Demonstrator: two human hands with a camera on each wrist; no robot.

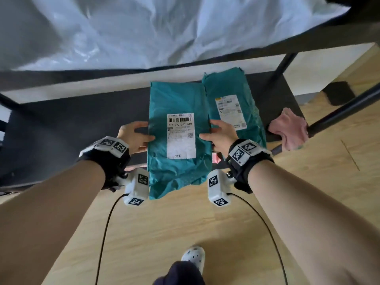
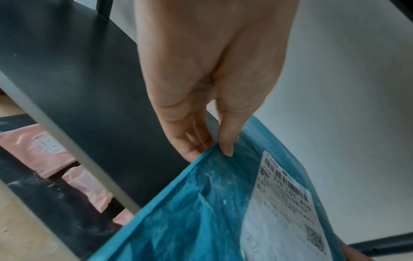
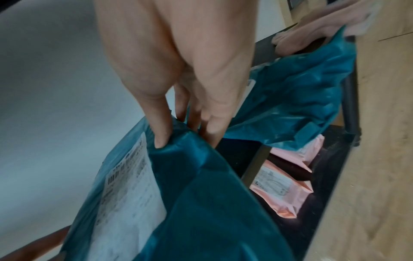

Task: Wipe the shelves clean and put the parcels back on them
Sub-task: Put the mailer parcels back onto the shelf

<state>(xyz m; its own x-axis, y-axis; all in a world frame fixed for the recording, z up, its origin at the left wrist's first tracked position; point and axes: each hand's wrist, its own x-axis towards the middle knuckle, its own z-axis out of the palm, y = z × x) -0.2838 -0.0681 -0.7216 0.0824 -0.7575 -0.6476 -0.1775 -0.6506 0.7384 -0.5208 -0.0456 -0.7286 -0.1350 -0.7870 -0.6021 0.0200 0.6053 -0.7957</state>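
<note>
- A large white plastic sack [image 1: 144, 31] is lying crumpled on the upper shelf [image 1: 308, 41], filling the top of the head view.
- The middle shelf [image 1: 78, 120], a dark board, is sitting in a frame of black posts [image 1: 337, 113]; a pale wall is showing behind it and a light wood floor [image 1: 174, 227] is spreading below.
- The teal parcel [image 1: 178, 99] with a white barcode label is resting partly on the middle shelf, its near end hanging out over the front edge.
- A second teal parcel [image 1: 232, 91] is lying just beside it on the right, their long edges touching or overlapping.
- A pink cloth [image 1: 287, 128] is draping over the shelf's right front corner, near the second parcel.
- Pink parcels [image 3: 283, 192] are lying on the lowest shelf [image 3: 321, 185], seen from both wrist views.
- The left hand [image 1: 133, 138] is pinching the teal parcel's left edge, thumb on top and fingers [image 2: 192, 141] beneath.
- The right hand [image 1: 221, 135] is gripping its right edge the same way, fingers [image 3: 212, 127] tucking between the two teal parcels.
</note>
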